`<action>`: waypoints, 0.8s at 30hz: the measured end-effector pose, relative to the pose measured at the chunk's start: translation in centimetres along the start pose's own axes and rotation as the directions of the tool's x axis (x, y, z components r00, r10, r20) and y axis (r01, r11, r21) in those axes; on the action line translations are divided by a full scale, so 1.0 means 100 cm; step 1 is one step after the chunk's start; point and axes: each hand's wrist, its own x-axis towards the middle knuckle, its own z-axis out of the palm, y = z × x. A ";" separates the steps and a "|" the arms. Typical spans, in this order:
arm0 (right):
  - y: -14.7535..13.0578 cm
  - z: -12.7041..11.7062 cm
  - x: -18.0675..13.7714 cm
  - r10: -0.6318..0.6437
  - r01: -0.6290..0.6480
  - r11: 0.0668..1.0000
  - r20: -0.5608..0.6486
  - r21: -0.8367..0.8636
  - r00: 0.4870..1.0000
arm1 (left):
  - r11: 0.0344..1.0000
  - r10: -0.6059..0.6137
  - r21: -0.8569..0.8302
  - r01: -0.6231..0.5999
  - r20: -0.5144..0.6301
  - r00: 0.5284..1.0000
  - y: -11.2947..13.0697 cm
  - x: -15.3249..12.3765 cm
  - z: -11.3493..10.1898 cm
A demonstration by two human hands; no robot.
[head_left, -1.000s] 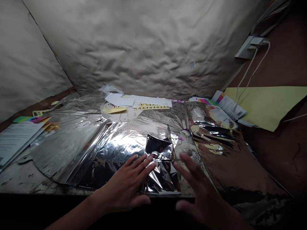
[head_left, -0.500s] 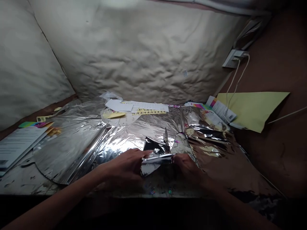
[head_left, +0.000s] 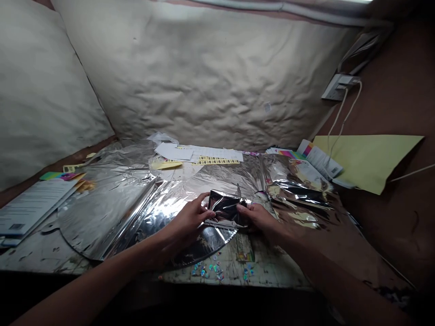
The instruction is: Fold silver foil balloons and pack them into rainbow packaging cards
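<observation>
A small folded packet of shiny silver foil (head_left: 224, 208) is held level between my two hands, low over the table. My left hand (head_left: 195, 213) pinches its left edge, thumb on top. On the right edge, my right hand (head_left: 260, 218) grips it with the thumb laid over the foil. Beneath and around it spreads a large silver foil balloon (head_left: 149, 222), flat and round-edged. A brownish reflective foil sheet (head_left: 316, 235) lies to the right, near my right forearm.
Small iridescent dots (head_left: 214, 270) are scattered at the table's front edge. Printed cards (head_left: 32, 203) lie at the left, white papers (head_left: 183, 151) and yellow label strips (head_left: 217, 160) at the back. A yellow sheet (head_left: 370, 158) and a socket with cables (head_left: 340, 87) are at the right.
Both hands have moved slightly up and away from the table's front edge. The foil packet, earlier seen nearly edge-on, has tilted flat with its dark reflective face showing.
</observation>
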 end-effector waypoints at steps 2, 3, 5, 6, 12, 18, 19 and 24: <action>0.000 0.001 0.004 -0.003 0.002 0.999 -0.027 -0.038 1.000 | 0.998 -0.008 0.060 0.010 -0.030 1.000 0.001 -0.001 0.001; 0.001 0.002 0.006 -0.020 0.016 0.998 -0.047 -0.066 0.999 | 0.995 -0.011 0.102 0.016 -0.047 0.999 0.002 -0.001 0.001; 0.003 0.004 0.011 -0.062 0.051 0.992 -0.089 -0.118 0.994 | 0.973 0.034 0.232 -0.008 -0.111 0.993 0.005 0.000 0.004; 0.004 0.005 0.014 -0.078 0.065 0.989 -0.100 -0.132 0.992 | 0.946 0.102 0.319 -0.051 -0.145 0.984 0.005 0.001 0.007; 0.004 0.006 0.020 -0.124 0.103 0.981 -0.124 -0.163 0.985 | 0.643 0.387 0.702 -0.305 0.045 0.921 -0.009 0.007 0.036; -0.002 -0.003 0.013 -0.126 0.115 0.989 -0.110 -0.098 0.986 | 0.647 0.341 0.707 -0.286 0.068 0.938 -0.023 0.007 0.047; -0.004 -0.005 0.016 -0.129 0.116 0.986 -0.106 -0.119 0.986 | 0.651 0.343 0.703 -0.287 0.065 0.937 -0.023 0.007 0.046; -0.006 -0.012 0.039 -0.209 0.164 0.899 -0.069 -0.405 0.976 | 0.658 0.337 0.698 -0.283 0.063 0.939 -0.022 0.008 0.046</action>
